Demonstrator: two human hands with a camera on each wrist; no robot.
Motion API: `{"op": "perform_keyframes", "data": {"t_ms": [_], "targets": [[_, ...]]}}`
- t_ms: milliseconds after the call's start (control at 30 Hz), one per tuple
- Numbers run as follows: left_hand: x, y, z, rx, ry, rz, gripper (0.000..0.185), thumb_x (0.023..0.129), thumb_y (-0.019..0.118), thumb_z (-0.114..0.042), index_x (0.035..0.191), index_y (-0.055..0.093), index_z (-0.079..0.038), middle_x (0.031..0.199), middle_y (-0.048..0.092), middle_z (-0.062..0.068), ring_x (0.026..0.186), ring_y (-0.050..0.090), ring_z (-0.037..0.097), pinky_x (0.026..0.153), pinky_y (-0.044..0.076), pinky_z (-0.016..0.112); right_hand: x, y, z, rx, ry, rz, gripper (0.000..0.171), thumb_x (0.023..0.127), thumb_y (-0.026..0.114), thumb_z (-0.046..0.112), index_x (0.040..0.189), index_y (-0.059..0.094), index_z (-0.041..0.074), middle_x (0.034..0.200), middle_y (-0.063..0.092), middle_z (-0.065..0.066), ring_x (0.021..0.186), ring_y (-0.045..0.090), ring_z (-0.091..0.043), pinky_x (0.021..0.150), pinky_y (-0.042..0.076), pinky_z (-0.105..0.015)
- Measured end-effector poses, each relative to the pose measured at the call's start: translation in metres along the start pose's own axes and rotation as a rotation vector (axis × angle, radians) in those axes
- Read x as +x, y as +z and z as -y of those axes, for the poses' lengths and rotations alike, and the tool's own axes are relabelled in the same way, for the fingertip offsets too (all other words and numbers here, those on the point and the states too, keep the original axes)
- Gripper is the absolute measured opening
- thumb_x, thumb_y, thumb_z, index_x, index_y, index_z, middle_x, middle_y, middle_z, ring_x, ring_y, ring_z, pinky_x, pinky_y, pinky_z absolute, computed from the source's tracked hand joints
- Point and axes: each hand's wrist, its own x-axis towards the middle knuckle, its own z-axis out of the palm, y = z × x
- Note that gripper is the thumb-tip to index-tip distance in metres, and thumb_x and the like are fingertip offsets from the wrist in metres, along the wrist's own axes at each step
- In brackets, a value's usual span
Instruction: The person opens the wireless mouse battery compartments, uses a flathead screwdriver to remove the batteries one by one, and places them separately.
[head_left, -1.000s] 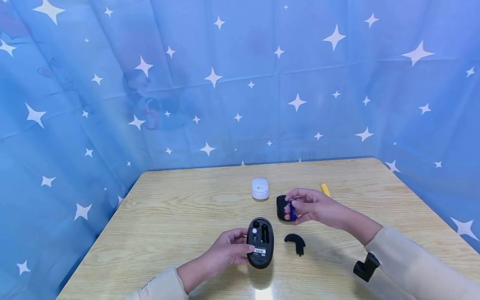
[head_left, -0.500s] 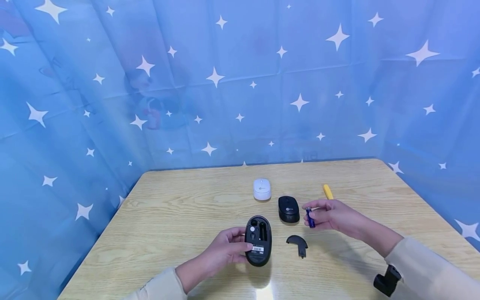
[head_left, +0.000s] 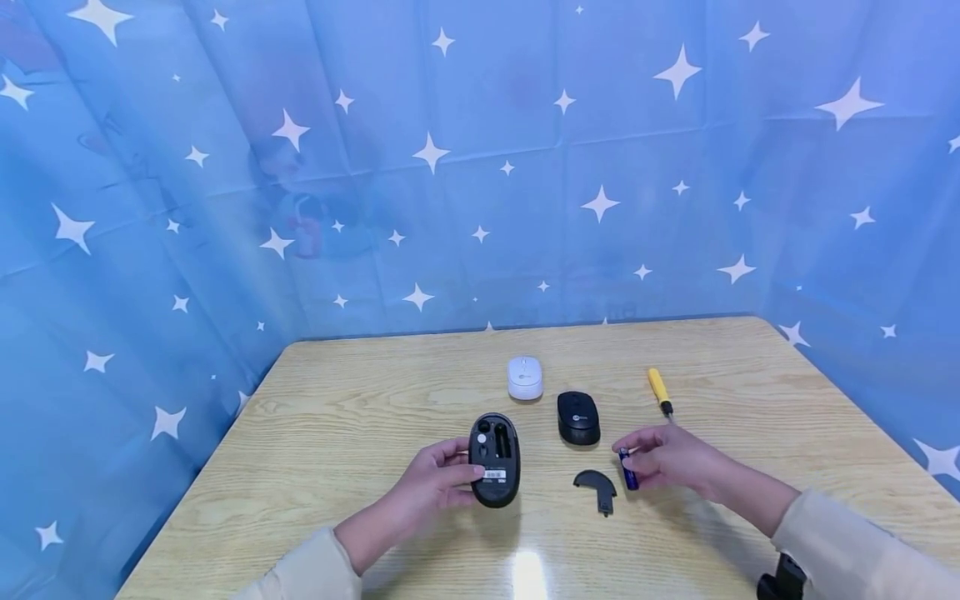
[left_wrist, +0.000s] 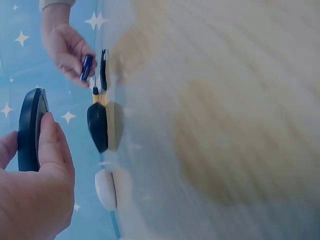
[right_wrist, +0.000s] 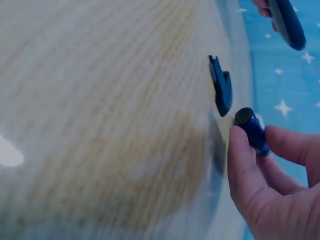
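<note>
My left hand (head_left: 431,483) grips a black computer mouse (head_left: 496,490) above the table, its underside turned toward the head view. The long battery slot in that underside lies uncovered and looks dark. Between thumb and fingers, my right hand (head_left: 675,458) pinches a dark blue battery (head_left: 628,472); the right wrist view shows the battery (right_wrist: 251,129) held tilted. Just left of that hand lies a black curved battery cover (head_left: 597,483) with a tab. The left wrist view catches the held mouse (left_wrist: 31,131) from its edge.
Behind the hands, a second black mouse (head_left: 578,417) sits upright on the wooden table (head_left: 360,400). A white mouse (head_left: 525,377) stands farther back to its left. Beyond my right hand lies a yellow-handled screwdriver (head_left: 658,387). A blue starry curtain (head_left: 480,208) surrounds the table.
My right hand, pinching the battery, has moved right and toward me from in front of the second black mouse. The left hand has shifted slightly left and away with its mouse.
</note>
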Motion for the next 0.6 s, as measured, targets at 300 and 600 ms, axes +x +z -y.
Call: {"op": "perform_keyframes", "data": {"t_ms": [300,600], "targets": [[0.006,-0.031,-0.017,0.042,0.027,-0.014,0.054,0.090,0.060,-0.002,0.136,0.038,0.014,0.117,0.061,0.021,0.102,0.064,0.027,0.089,0.054,0.040,-0.002,0.009,-0.004,-0.007,0.069,-0.103,0.038,0.091,0.061,-0.002,0.125,0.052,-0.015,0.097,0.058,-0.013,0.086,0.065,-0.024,0.076,0.059,-0.041],[0.011,-0.078,-0.022,0.146,0.049,-0.156,0.055,0.093,0.057,-0.003,0.140,0.034,0.015,0.127,0.054,0.027,0.103,0.064,0.026,0.089,0.054,0.038,-0.003,0.019,-0.010,-0.076,0.054,-0.200,0.034,0.089,0.063,-0.004,0.121,0.056,-0.015,0.093,0.059,-0.010,0.081,0.065,-0.021,0.070,0.060,-0.039]]}}
